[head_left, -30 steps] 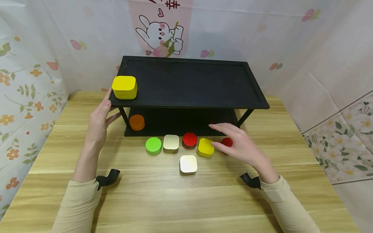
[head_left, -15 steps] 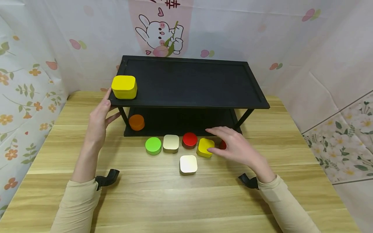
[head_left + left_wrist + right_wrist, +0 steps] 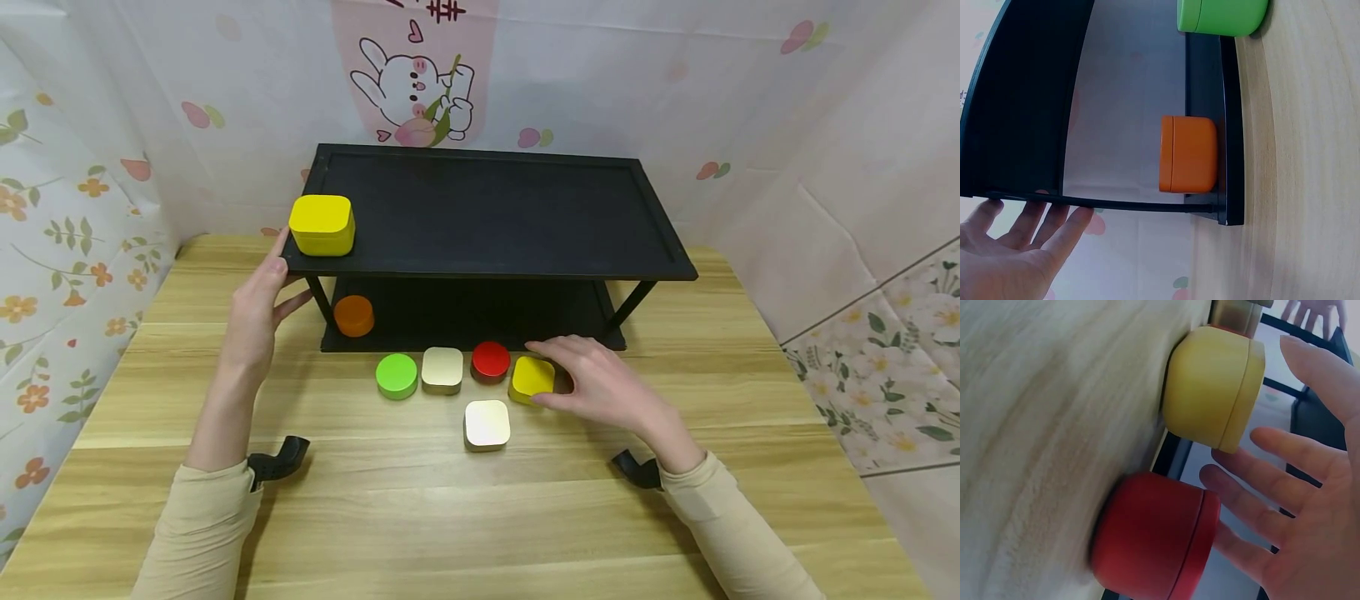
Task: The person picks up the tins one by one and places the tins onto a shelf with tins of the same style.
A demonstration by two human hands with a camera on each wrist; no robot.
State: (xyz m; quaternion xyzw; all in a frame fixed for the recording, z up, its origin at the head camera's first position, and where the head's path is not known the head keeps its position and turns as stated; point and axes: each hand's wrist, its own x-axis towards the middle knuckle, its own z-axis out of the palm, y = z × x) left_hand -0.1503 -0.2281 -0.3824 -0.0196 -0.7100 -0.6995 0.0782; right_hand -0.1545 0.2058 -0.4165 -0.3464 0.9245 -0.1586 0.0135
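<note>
Our right hand [image 3: 603, 383] is released, its fingers parted around the yellow square-lidded container [image 3: 532, 377]: the thumb lies on its near side and the other fingers on its far side. The right wrist view shows a gap between thumb and lid; whether the other fingers touch it, we cannot tell. Beneath that hand, just beside the fingers, stands a red round container [image 3: 1154, 537], hidden from the head view.

Our left hand [image 3: 255, 308] is also unclenched, its extended fingers touching the left side of the black two-tier shelf [image 3: 487, 217]. Just right of these fingers, a yellow rounded box [image 3: 322, 225] sits on the upper tier; below it, also right of them, an orange round container [image 3: 354, 316] sits on the lower tier.

On the wooden worktop [image 3: 420, 525], leftward from the right fingers, we see a second red round container [image 3: 491, 362], a cream square container [image 3: 442, 370] and a green round container [image 3: 397, 376]. Another cream container [image 3: 487, 425] stands nearer to us than the right fingers, to their left. Well beyond both hands' fingers hangs a rabbit-printed cloth [image 3: 600, 75].
</note>
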